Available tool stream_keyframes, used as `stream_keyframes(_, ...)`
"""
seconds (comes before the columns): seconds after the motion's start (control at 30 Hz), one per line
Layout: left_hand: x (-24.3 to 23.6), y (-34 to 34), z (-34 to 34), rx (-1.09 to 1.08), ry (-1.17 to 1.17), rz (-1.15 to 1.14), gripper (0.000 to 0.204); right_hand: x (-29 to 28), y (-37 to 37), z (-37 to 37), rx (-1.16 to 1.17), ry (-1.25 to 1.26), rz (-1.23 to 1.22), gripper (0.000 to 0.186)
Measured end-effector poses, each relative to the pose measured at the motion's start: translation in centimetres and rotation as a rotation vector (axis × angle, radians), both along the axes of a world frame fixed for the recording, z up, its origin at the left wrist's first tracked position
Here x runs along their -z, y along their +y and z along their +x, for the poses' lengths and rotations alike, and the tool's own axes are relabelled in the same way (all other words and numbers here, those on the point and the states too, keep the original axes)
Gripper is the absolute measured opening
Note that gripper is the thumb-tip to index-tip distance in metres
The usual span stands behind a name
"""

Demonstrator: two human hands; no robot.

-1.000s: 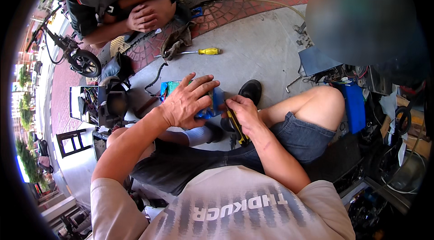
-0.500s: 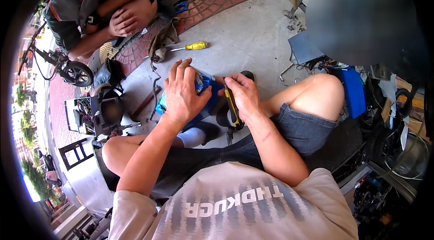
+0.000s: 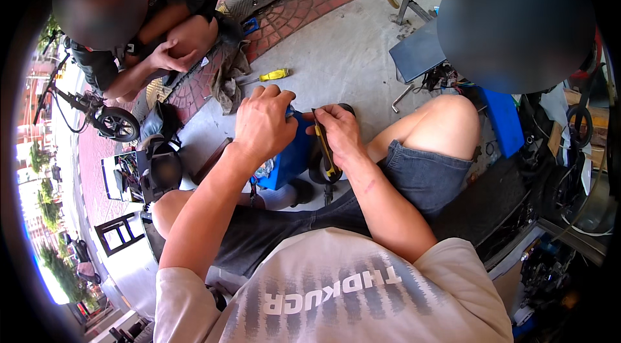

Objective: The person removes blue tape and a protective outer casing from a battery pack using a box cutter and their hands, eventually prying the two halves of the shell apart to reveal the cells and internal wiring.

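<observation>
A blue block that looks wrapped in plastic film [image 3: 290, 160] stands between my knees, partly covered by my hands. My left hand [image 3: 262, 124] is over its upper left side, fingers curled in a grip; they seem to pinch the blue wrapping at the top edge. To the right, my right hand [image 3: 339, 128] is closed around a yellow and black utility knife [image 3: 326, 150]. The knife's tip end points up and away from me, close to the block's upper right edge. Whether the blade touches the wrapping is too small to tell.
Beyond my hands, a yellow-handled screwdriver [image 3: 274, 75] lies by a dirty rag [image 3: 228, 81]. A hex key [image 3: 402, 98] and a dark flat panel [image 3: 417, 55] are at the right. Another person's hand [image 3: 171, 58] is at the far left, above an opened electrical unit [image 3: 123, 178].
My left hand's spread fingers have curled in. The blue block now shows more of its smooth side. My right hand keeps the knife. The other person's hand has opened out.
</observation>
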State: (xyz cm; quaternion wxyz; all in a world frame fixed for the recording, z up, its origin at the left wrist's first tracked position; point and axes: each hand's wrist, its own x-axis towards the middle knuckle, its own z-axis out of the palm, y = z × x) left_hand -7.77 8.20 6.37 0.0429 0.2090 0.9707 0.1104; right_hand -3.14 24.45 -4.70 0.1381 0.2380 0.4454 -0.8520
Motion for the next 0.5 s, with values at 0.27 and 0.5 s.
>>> stream_keyframes(0.27, -1.3, 0.6, -3.1, 0.151, -0.156, -0.204, 0.020, 0.5, -0.6, -0.3, -0.002, 0.053, 0.091, 0.019)
stream_keyframes(0.5, -1.5, -0.9, -4.3, 0.164, -0.306, 0.006, 0.021, 0.0, -0.9, -1.5, -0.188, 0.167, 0.479, 0.024)
